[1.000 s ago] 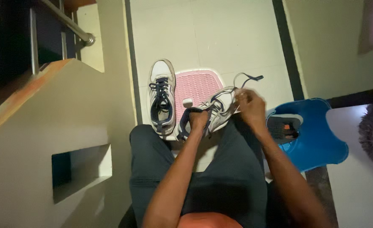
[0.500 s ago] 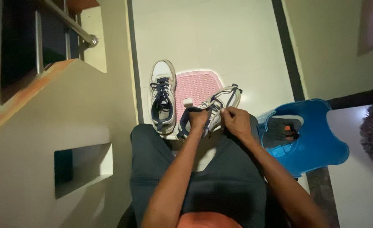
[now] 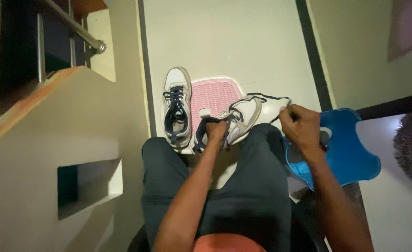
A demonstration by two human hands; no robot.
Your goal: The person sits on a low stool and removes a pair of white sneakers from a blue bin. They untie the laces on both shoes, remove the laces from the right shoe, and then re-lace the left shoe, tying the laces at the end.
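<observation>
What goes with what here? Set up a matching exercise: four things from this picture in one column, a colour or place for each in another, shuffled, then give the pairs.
Things:
1. mat
2. stool
3. lace
4. second sneaker

Colour or place:
A. blue, beside the right knee
B. standing alone on the floor, left of the mat
C. pink, on the floor under the held sneaker
D. dark, pulled out by the right hand

Pairs: 1-C, 2-A, 3-D, 4-B
</observation>
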